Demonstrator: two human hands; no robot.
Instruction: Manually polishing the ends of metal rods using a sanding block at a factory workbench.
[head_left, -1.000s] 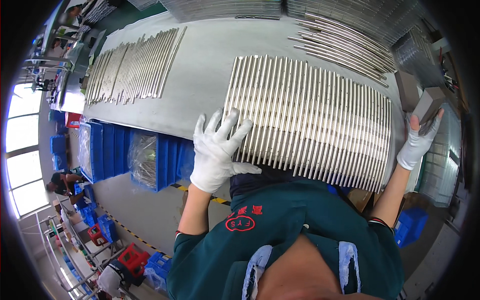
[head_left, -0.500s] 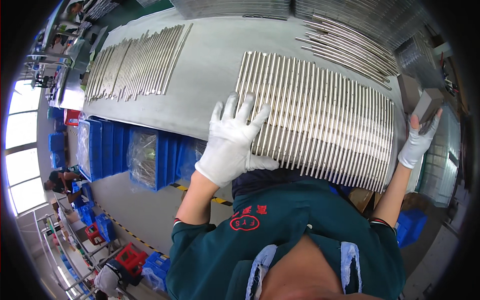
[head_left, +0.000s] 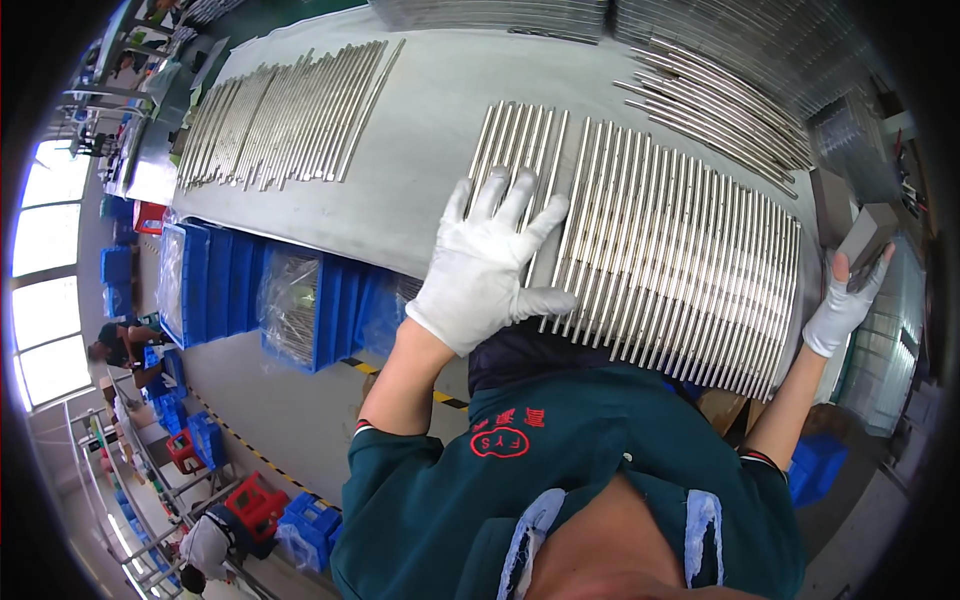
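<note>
A row of thin, shiny metal rods [head_left: 680,260] lies side by side on the grey-white table in front of me. My left hand [head_left: 490,250], in a white glove, rests with fingers spread over the rods at the row's left end. A narrow gap parts this small left group of rods [head_left: 515,140] from the rest. Right of the row, my right hand [head_left: 845,300], in a white glove with bare fingertips, grips a grey rectangular block [head_left: 866,240] by its lower end. The block is tilted, next to another grey block [head_left: 828,205].
A second batch of rods [head_left: 285,115] lies at the table's far left, and a looser bunch [head_left: 715,115] at the back right. Clear plastic trays [head_left: 740,45] are stacked behind. Blue crates [head_left: 215,285] stand below the table's left edge. Other people work at the far left.
My left hand has slid slightly to the right, and a gap has opened between the left few rods and the others. My right hand still holds the grey block. The whole view has shifted a little.
</note>
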